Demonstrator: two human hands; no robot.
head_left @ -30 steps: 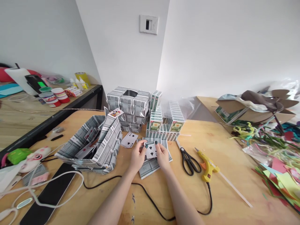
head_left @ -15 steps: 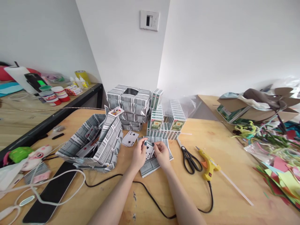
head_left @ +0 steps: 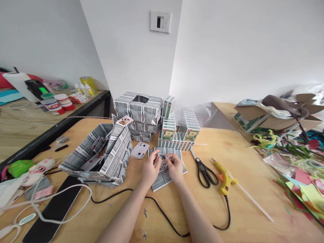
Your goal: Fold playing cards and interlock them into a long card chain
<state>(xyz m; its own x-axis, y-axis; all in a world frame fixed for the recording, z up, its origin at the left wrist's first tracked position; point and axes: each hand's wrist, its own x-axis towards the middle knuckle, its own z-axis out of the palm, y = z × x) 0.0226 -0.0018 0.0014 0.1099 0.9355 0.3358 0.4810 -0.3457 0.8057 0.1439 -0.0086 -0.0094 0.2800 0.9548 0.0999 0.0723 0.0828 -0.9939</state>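
A playing card (head_left: 164, 164) is pinched between my left hand (head_left: 152, 166) and my right hand (head_left: 175, 165), its face toward me and partly covered by my fingers. Both hands are closed, thumbs close together at the card's upper part. Under them lies a flat panel of joined playing cards (head_left: 162, 181), patterned backs up. A loose two of clubs (head_left: 139, 150) rests just left of the panel. Further left stands a basket made of cards (head_left: 73, 164), with loose cards inside.
Black scissors (head_left: 206, 172) and a yellow glue gun (head_left: 226, 179) with a glue stick lie to the right. Behind are a card-covered box (head_left: 139, 113) and stacked card packs (head_left: 191, 130). A black cable (head_left: 162, 211) crosses below my forearms. Paper scraps (head_left: 303, 189) sit far right.
My fingers have drawn together over the card's upper part, and it now looks bent or folded there. Less of its face shows. The other things stay in place.
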